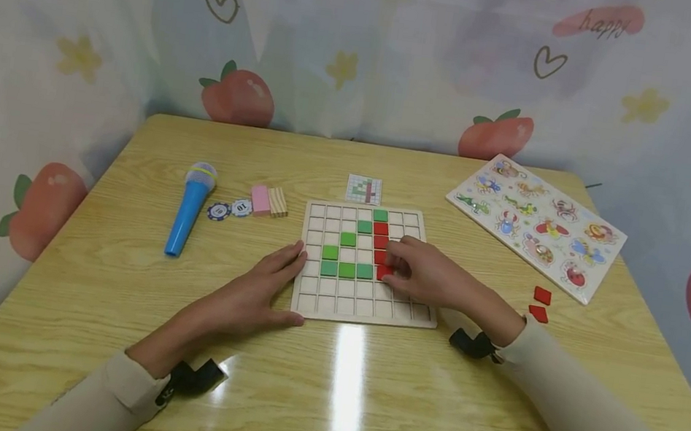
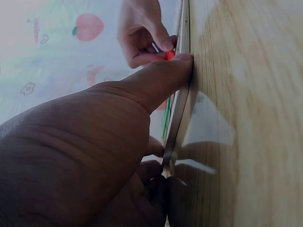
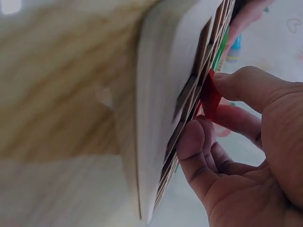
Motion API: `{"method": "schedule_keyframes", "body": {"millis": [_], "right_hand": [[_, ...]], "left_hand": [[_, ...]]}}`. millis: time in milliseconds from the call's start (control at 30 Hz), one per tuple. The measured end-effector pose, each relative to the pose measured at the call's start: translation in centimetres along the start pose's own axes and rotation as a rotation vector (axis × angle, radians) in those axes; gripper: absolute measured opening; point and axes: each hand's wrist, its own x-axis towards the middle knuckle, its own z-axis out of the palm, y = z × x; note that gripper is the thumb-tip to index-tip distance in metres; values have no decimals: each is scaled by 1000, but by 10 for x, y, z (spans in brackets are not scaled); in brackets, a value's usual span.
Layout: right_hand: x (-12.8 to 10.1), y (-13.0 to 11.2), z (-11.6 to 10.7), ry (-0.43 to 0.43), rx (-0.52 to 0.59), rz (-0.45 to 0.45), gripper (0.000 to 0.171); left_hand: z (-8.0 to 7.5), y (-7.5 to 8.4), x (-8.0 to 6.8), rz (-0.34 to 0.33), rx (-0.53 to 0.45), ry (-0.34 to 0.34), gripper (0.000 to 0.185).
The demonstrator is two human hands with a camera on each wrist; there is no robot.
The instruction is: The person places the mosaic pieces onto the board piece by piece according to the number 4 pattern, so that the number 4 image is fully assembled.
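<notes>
Toward the surface's left edge lies a blue microphone, with two poker chips and a pink and a wooden block just right of it; bare wood runs from there to the near edge. The left hand lies flat with straight fingers against the left edge of the grid board, its thumb along the board's near left corner. The board sits mid-surface, green tiles and a red column in its cells, a small pattern card just beyond its far edge. The right hand rests on the board's right half, fingers and thumb pinching a red tile at the foot of the red column; whether the tile is seated in its cell cannot be told. Two spare red tiles lie well right of the board, near the right edge, and an insect puzzle board fills the far right corner. Both wrist views are blurred and mostly filled by the hands.
</notes>
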Motion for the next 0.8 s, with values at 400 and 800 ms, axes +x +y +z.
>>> {"method": "schedule_keyframes", "body": {"millis": [400,800], "right_hand": [[8,-8,0,-40,29,81,19],[-59,-1,-35,216,29,-8,17]], "left_hand": [[0,0,1,18,7,14,109],[-1,1,-1,5,-9,8,109]]}}
